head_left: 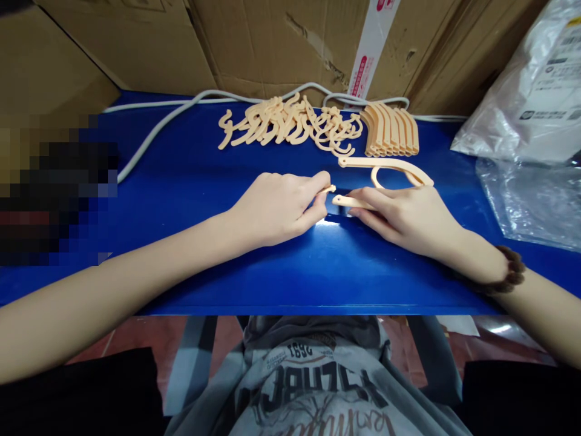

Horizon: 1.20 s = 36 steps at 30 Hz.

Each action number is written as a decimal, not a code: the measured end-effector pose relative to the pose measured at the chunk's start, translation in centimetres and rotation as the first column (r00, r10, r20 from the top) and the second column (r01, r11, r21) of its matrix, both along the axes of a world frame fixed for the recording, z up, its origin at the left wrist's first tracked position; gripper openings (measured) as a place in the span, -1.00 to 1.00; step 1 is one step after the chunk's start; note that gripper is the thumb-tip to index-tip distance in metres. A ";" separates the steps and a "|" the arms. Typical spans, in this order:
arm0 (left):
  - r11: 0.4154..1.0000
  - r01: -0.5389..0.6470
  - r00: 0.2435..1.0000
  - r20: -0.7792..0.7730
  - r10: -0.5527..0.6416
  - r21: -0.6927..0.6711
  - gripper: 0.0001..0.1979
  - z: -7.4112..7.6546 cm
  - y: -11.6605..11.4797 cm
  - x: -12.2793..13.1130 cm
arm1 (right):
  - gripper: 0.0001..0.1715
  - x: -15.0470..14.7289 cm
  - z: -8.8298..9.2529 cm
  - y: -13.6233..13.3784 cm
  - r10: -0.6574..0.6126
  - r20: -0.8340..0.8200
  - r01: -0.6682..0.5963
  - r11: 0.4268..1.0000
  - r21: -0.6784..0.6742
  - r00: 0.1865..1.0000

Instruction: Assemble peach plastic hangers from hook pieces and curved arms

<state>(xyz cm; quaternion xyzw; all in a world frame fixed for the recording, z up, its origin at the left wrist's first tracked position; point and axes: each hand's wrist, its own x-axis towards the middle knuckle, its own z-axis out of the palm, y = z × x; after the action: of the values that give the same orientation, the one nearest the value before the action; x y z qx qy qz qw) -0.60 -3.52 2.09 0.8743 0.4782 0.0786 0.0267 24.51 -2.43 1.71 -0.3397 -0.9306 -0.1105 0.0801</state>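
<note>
My left hand (279,206) rests on the blue table (190,181) with its fingers pinched on a small peach plastic hook piece (330,189). My right hand (406,215) lies just to the right, fingers closed on the end of a peach plastic hanger body (385,165) whose bar and curved arm stretch out behind the hand. The tips of the two parts almost meet between the hands. Farther back lies a loose heap of hook pieces (290,124), and beside it a neat stack of hanger bodies (393,132).
A white cable (154,130) runs along the table's back and left. Cardboard boxes (254,42) wall the far side. Clear plastic bags (531,115) lie at the right. A bead bracelet (511,272) circles my right wrist. A blurred patch covers the left edge.
</note>
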 end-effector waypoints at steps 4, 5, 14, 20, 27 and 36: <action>0.999 0.036 0.999 0.017 -0.036 -0.005 -0.63 -0.3 0.1 -0.1 | -0.45 0.0 0.0 0.0 -0.005 -0.008 0.005 1.000 0.007 1.000; 0.999 0.047 0.998 0.035 -0.047 -0.002 -0.64 -0.4 0.1 -0.1 | -0.45 0.0 0.0 0.0 -0.009 -0.007 0.009 1.000 0.002 1.000; 0.992 0.099 0.992 0.091 -0.092 -0.079 -0.70 -1.0 0.1 -0.1 | -0.46 -0.1 0.2 0.0 -0.012 -0.002 0.012 1.000 0.006 1.000; 0.999 0.039 0.999 0.020 -0.038 -0.036 -0.69 -0.4 0.0 0.1 | -0.51 -0.1 0.2 -0.1 0.013 -0.022 -0.013 1.000 -0.019 1.000; 0.994 0.076 0.996 -0.049 -0.080 -0.075 -0.60 -0.3 0.3 0.2 | -0.53 0.1 0.1 -0.1 0.058 -0.030 -0.058 0.998 -0.024 0.998; 0.996 0.078 0.990 -0.117 -0.083 -0.049 -0.61 -0.3 0.2 0.2 | -0.53 0.0 0.0 -0.2 0.052 -0.031 -0.053 0.999 -0.011 0.998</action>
<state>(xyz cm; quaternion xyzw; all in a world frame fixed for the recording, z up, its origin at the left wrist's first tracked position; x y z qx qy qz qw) -0.36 -3.31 1.78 0.8953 0.4448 0.0145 0.0209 24.52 -2.66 1.72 -0.3173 -0.9384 -0.0978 0.0956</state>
